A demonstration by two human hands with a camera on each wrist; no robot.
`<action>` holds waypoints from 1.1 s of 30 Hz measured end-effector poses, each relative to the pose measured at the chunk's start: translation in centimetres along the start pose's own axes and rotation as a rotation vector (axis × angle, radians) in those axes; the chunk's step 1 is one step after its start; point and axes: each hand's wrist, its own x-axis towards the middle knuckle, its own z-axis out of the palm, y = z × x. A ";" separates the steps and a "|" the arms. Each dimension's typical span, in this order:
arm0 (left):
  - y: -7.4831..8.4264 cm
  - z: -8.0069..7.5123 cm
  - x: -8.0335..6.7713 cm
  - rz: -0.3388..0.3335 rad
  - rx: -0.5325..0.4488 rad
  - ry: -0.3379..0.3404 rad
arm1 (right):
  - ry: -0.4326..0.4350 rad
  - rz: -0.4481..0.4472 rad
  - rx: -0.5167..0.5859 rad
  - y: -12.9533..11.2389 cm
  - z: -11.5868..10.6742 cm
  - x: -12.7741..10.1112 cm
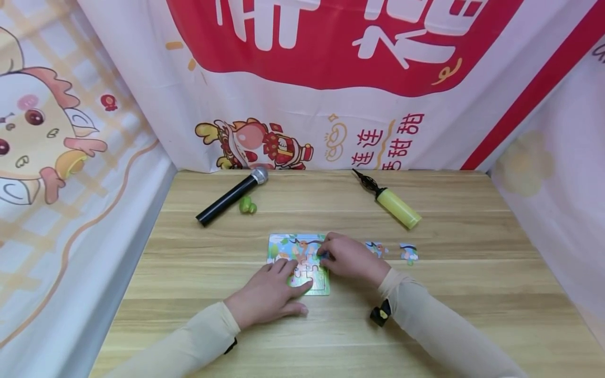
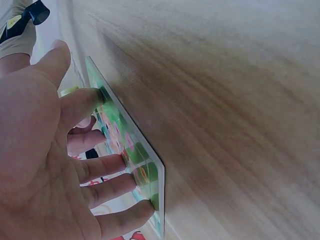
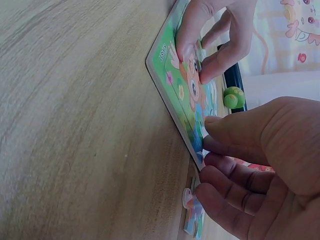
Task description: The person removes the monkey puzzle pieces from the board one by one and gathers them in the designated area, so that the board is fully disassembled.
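A colourful jigsaw board (image 1: 302, 247) lies flat on the wooden table (image 1: 454, 294) in front of me. My left hand (image 1: 295, 275) rests on its lower left part, and in the left wrist view its straight fingers (image 2: 125, 185) press down on the board (image 2: 142, 170). My right hand (image 1: 326, 255) is at the board's right edge. Its thumb and curled fingers (image 3: 220, 150) pinch a small blue puzzle piece (image 1: 323, 255) against the board (image 3: 175, 80). Two loose pieces (image 1: 376, 248) (image 1: 408, 252) lie just right of that hand.
A black microphone (image 1: 231, 197) and a small green object (image 1: 247, 205) lie behind the board to the left, and a yellow hand pump (image 1: 397, 206) to the right. Printed cloth (image 1: 302, 79) walls the table at the back and sides.
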 end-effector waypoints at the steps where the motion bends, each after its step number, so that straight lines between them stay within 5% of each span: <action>1: 0.0 -0.1 0.0 -0.001 -0.001 -0.001 | 0.006 0.003 0.008 0.1 0.0 0.0; 11: 0.1 -0.2 0.1 -0.002 0.009 -0.009 | 0.033 0.020 0.167 0.5 -0.1 0.2; 22: 0.1 -0.5 0.0 0.001 -0.012 -0.018 | 0.070 0.041 0.546 2.9 -0.6 -1.5; 27: 0.0 -0.1 0.0 0.004 -0.012 -0.016 | 0.089 0.143 0.669 6.0 -2.2 -4.8; 33: 0.0 -0.1 0.0 0.018 -0.005 0.010 | 0.130 0.320 0.773 11.1 -4.4 -11.8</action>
